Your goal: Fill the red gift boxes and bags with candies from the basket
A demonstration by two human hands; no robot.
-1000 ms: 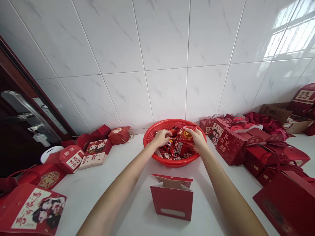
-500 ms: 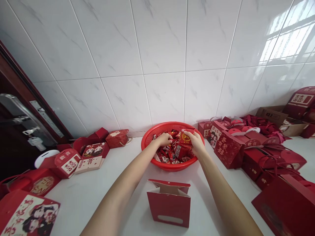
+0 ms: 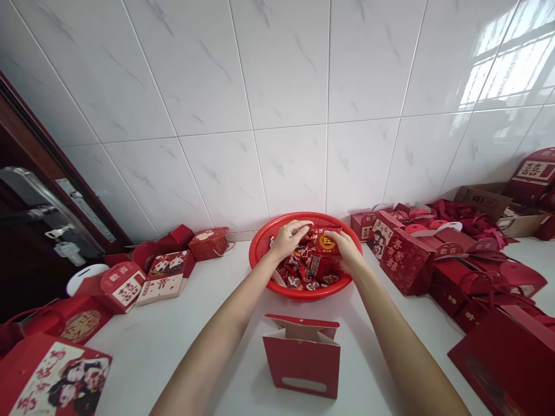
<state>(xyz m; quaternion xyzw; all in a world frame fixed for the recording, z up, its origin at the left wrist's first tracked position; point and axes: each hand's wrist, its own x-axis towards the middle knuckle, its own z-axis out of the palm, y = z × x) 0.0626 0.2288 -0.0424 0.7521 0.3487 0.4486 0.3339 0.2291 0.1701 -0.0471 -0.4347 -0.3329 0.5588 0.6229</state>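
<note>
A red plastic basket (image 3: 258,236) with a perforated wall stands against the tiled wall, filled with red-wrapped sweets (image 3: 299,271). Over it, my right hand (image 3: 349,251) grips a red snack packet (image 3: 327,242) with a gold emblem. Beside that packet, my left hand (image 3: 289,240) has thumb and fingers pinched together; what lies between them is too small to make out. In front of the basket, a dark red paper gift box (image 3: 302,361) stands upright with its top open and a pale oval window low on its face.
Several red gift boxes line the left side, including one with a cartoon couple (image 3: 73,375). More boxes (image 3: 407,254) crowd the right, with a brown carton (image 3: 483,202) behind. A dark door with a metal handle (image 3: 32,185) borders the far left.
My left hand has risen from among the sweets toward the back of the basket, its fingertips pinched. My right hand keeps its hold on the snack packet, nearly in place.
</note>
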